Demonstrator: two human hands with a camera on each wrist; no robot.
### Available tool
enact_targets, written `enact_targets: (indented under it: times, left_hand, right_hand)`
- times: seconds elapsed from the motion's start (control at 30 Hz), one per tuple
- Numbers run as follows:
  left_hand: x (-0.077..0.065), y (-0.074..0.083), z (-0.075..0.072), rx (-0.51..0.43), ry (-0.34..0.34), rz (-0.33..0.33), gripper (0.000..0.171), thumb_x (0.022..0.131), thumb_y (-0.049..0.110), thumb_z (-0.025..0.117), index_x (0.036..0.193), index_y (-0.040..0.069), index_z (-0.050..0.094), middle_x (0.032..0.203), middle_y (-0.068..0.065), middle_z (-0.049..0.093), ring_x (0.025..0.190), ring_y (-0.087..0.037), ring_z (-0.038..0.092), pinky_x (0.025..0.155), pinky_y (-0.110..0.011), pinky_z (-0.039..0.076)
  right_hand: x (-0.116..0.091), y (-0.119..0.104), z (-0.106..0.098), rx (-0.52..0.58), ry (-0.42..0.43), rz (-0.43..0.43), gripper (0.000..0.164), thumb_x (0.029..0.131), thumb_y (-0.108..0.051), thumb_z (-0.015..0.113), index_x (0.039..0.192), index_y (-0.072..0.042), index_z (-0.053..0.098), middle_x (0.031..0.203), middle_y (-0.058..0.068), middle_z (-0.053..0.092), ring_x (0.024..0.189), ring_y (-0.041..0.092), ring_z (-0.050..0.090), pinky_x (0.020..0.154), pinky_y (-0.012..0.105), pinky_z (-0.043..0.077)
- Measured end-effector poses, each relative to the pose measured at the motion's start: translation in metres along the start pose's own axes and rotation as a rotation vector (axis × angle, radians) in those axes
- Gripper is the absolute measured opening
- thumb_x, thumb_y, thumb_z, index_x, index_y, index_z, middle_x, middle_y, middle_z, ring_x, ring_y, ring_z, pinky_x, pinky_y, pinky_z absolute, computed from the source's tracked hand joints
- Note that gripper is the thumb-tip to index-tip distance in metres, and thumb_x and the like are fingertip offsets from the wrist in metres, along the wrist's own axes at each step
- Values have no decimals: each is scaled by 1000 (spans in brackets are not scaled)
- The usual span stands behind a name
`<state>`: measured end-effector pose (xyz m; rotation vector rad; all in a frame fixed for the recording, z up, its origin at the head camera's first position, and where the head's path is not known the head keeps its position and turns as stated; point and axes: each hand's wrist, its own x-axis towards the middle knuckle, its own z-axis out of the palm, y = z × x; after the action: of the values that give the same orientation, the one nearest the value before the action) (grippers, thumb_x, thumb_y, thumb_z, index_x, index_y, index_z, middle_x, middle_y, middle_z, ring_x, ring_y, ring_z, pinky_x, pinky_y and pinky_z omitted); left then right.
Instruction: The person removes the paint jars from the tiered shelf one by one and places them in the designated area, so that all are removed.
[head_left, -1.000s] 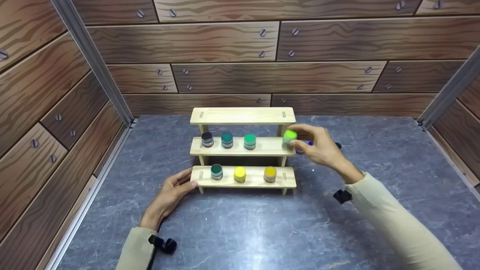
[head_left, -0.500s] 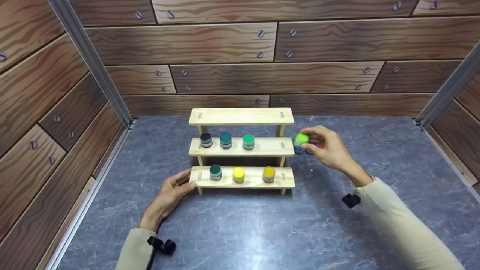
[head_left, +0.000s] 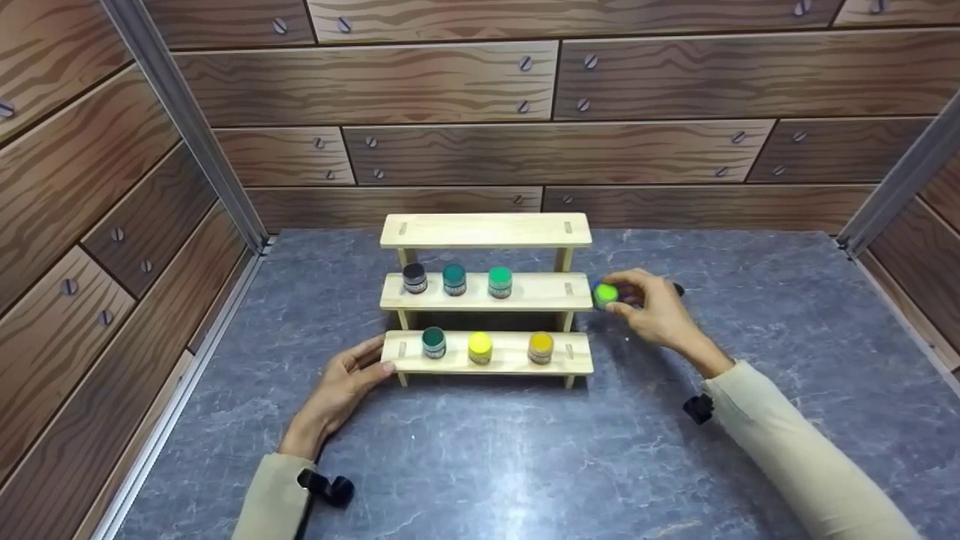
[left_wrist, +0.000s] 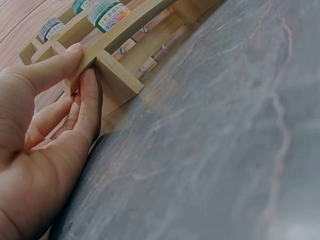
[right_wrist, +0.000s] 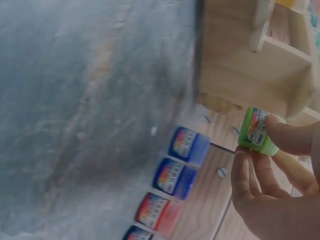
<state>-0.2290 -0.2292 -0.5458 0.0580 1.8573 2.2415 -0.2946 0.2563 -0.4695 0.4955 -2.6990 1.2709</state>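
My right hand (head_left: 656, 311) pinches a light green paint jar (head_left: 604, 296) between thumb and fingers, just right of the stand's middle tier. In the right wrist view the jar (right_wrist: 254, 131) is held off the table beside the stand. My left hand (head_left: 337, 394) grips the left end of the wooden three-tier stand (head_left: 486, 229), thumb on top of the lowest tier and fingers underneath. On the middle tier sit a black jar (head_left: 415, 278), a teal jar (head_left: 454, 280) and a green jar (head_left: 500, 283). Dark green (head_left: 433, 343), yellow (head_left: 480, 348) and ochre (head_left: 540, 348) jars occupy the lowest tier.
Beyond my right hand, a row of jars stands on the grey table (head_left: 480, 450): two blue jars (right_wrist: 189, 145), a red jar (right_wrist: 157, 214) and a dark jar (right_wrist: 136, 234). Wood-patterned walls (head_left: 450, 82) close off the back and sides.
My right hand has carried the light green jar from over the middle tier's right end out to the right, then lower beside the stand. My left hand has stayed on the stand.
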Motion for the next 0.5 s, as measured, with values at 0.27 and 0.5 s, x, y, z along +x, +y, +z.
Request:
enact_targets:
  times: [0.27,0.5]
  left_hand:
    - [-1,1,0,9,9,-4,74,99,-3,68,161,-14,28,163,-38,36,129,-20,61,107,-24,55]
    - [-1,1,0,5,-2,3,74,99,-3,67,161,-14,28,163,-37,36,129,-19,61,108,-24,55]
  right_hand:
    - [1,10,6,-65,4,19,38,91,11,75,128,15,67,120,32,69,102,44,73,91,49,64]
    - [3,14,9,-101,-18,21,35,88,13,72,123,16,69,116,33,70,100,45,74,89,51,65]
